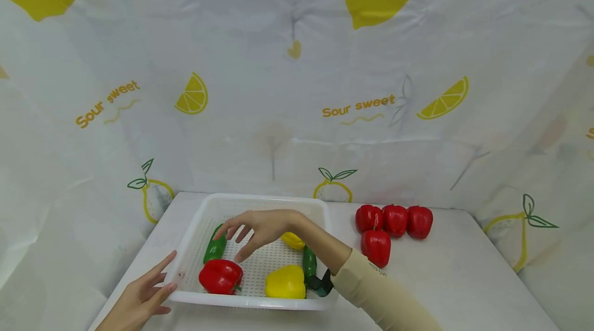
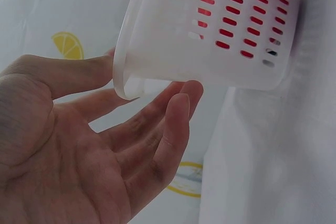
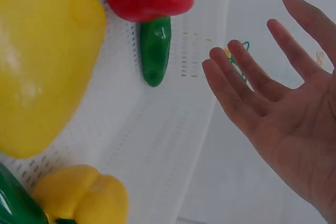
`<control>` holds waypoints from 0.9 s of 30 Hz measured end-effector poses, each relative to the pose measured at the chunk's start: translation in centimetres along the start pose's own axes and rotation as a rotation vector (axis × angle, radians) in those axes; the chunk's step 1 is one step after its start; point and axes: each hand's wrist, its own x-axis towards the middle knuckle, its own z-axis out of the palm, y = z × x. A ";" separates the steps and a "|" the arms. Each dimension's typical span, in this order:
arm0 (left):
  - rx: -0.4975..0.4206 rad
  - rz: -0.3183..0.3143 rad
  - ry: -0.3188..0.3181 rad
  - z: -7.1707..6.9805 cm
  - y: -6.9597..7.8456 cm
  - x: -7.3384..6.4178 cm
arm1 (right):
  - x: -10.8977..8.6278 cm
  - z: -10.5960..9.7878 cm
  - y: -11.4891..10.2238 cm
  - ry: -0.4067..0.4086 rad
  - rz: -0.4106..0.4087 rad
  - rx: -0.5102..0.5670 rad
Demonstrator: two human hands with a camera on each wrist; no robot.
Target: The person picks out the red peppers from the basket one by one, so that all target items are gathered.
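My right hand [image 1: 261, 227] hovers over a white perforated plastic basket [image 1: 246, 301], fingers spread and holding nothing. In the right wrist view that hand [image 3: 294, 103] shows its bare palm. Below it in the basket are a red bell pepper [image 1: 218, 276] at the front left and a long green vegetable [image 1: 214, 249] behind it. A large yellow bell pepper [image 1: 283, 282], a smaller yellow pepper [image 1: 293, 241] and another green vegetable [image 1: 309, 263] lie on the right side. My left hand [image 1: 139, 292] touches the basket's front left corner, thumb at the rim [image 2: 120, 72] and fingers loosely extended.
Several red bell peppers [image 1: 394, 221] stand grouped on the white table [image 1: 445, 279], right of the basket. A white sheet [image 1: 260, 88] printed with lemons hangs behind the table and along its sides. A dark wrist camera [image 1: 322, 284] sits below my right forearm.
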 end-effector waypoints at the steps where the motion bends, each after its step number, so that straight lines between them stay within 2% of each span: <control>1: 0.000 0.003 0.000 0.0 0.0 0.0 | 0.4 0.1 0.2 -0.018 -0.004 0.016; 13: 0.005 0.014 0.003 -0.1 -0.1 -0.1 | 2.6 1.2 2.2 -0.170 -0.011 0.113; 19: 0.001 0.036 0.008 -0.1 -0.2 -0.3 | 3.1 1.2 2.6 -0.218 0.075 0.145; 27: -0.006 0.016 0.003 -0.1 0.0 -0.3 | 4.2 1.6 2.9 -0.249 0.196 0.196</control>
